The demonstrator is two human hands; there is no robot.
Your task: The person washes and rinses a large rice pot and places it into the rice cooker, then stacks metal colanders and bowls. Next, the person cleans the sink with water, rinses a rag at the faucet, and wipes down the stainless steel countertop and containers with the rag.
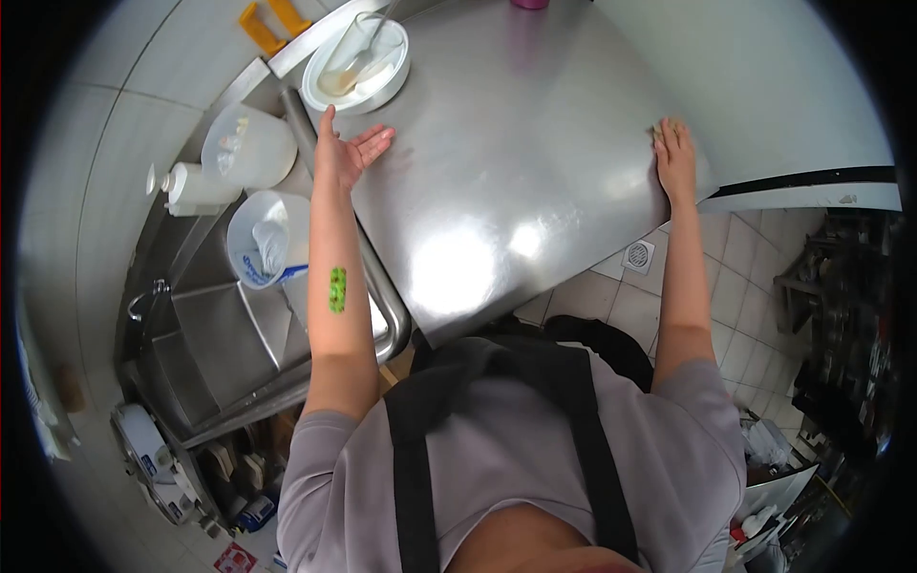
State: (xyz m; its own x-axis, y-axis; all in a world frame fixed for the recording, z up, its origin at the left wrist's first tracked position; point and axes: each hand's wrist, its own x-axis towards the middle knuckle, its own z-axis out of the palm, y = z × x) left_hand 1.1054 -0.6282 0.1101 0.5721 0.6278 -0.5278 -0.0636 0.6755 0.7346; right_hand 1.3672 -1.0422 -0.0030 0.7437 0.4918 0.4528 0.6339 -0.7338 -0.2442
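My left hand (351,155) is open, palm turned up and fingers apart. It holds nothing and hovers over the left edge of the steel table (516,172), just below a white bowl (358,67). In the bowl are a spoon, a clear container lying tilted and some pale contents. At the table's right edge, my right hand (676,162) rests palm down with its fingers close together. Something small and yellowish-brown shows at those fingertips, mostly covered, and its kind cannot be made out.
On the left is a steel sink (220,329). Beside it stand a translucent bucket (263,148), a second plastic tub (272,239) and a white pump bottle (196,186). Yellow handles (272,27) lie at the upper left. A white panel (793,105) borders the table's right side.
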